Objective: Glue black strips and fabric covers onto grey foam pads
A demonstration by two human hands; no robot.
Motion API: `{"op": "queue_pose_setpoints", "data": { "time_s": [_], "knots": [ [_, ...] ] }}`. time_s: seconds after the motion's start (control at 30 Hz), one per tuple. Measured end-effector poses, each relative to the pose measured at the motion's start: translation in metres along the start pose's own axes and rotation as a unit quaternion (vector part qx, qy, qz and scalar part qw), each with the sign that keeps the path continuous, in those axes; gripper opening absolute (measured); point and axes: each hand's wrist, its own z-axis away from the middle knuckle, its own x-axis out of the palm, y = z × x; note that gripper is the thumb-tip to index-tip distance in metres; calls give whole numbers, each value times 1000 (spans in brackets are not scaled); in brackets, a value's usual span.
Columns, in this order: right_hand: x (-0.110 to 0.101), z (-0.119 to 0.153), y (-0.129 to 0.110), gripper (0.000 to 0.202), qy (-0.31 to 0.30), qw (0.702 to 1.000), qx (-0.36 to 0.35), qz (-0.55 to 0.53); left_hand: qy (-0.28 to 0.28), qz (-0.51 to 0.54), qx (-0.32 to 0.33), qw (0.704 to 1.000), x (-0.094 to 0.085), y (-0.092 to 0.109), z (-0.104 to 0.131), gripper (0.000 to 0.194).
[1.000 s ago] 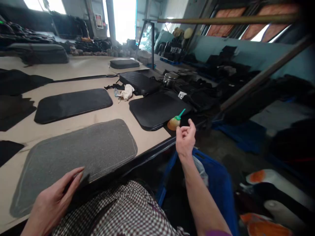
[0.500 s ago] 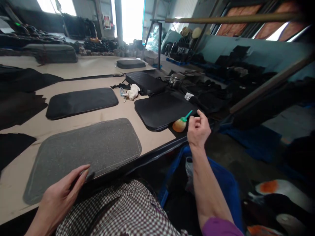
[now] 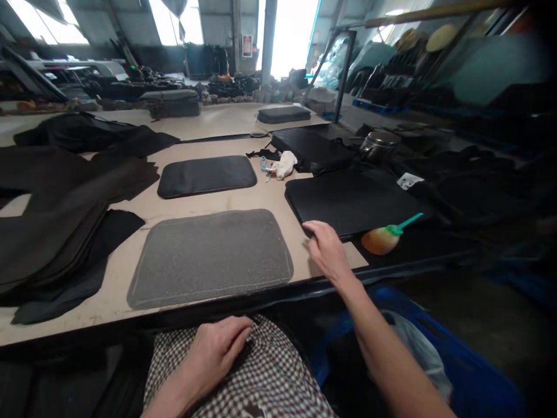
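Observation:
My right hand is at the near left corner of a stack of flat black panels, its fingers stretched out and slightly bent. I cannot tell whether it touches the stack. Low over the checkered cloth on my lap is my left hand, closed, thumb against the fingers; whatever it may hold is hidden. A grey rounded panel with a pale line along its edge lies flat before me. Beyond it rests a smaller black rounded panel. Right of my right hand, an orange-tinted squeeze bottle with a green nozzle lies tilted.
Dark sheets are piled at the left of the table. A crumpled white cloth, a black padded piece and a metal canister sit farther back. Below the right edge is a blue crate with a plastic bag.
My right hand has moved left, from beside the bottle to the black stack's corner. My left hand has drawn back from the grey panel's edge to my lap. The view has turned left.

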Motion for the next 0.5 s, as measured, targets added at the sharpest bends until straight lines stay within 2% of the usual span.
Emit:
{"op": "queue_pose_setpoints", "data": {
  "time_s": [0.1, 0.23, 0.33, 0.43, 0.5],
  "knots": [
    [1, -37, 33, 46, -24, 992, 63, 105, -4, 13, -29, 999, 6, -1, 7, 25],
    [-5, -80, 70, 66, -127, 958, 160, 201, 4, 29, -52, 998, 9, -4, 12, 25],
    [-9, -100, 87, 63, -189, 941, 180, 216, 6, 44, -57, 997, 11, -6, 10, 25],
    [-12, -107, 97, 57, -201, 941, 189, 197, 15, 54, -62, 997, 10, -6, 9, 25],
    [-10, -104, 99, 55, -173, 952, 195, 164, 24, 53, -68, 996, 6, -3, 10, 26]
  ]
}}
